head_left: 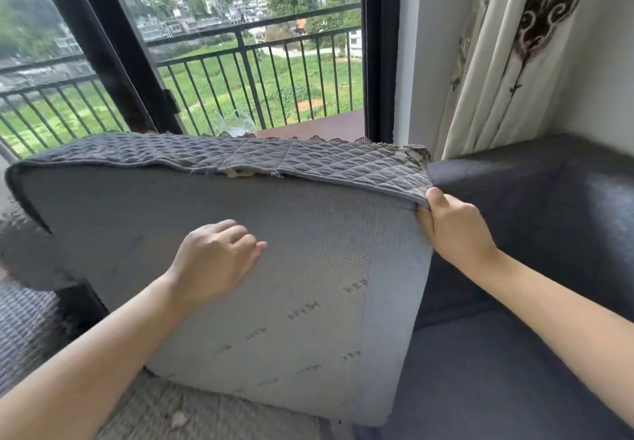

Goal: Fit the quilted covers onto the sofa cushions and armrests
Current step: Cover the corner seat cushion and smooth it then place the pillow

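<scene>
two hands meet the cushion (240, 268): right hand (453, 230) pinches quilted cover (206, 155), left hand (212, 261) loosely curled, armrest (549, 199) beside.

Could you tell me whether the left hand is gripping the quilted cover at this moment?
No, the left hand hangs loosely curled before the cushion, while the right hand pinches the quilted cover at its corner.

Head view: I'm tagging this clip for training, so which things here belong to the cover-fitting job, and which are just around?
In the job:
quilted cover
sofa cushion, stood on edge
right hand, pinching the cover's corner
left hand, against the cushion's face

Just around:
curtain
balcony railing
clear plastic bag
</scene>
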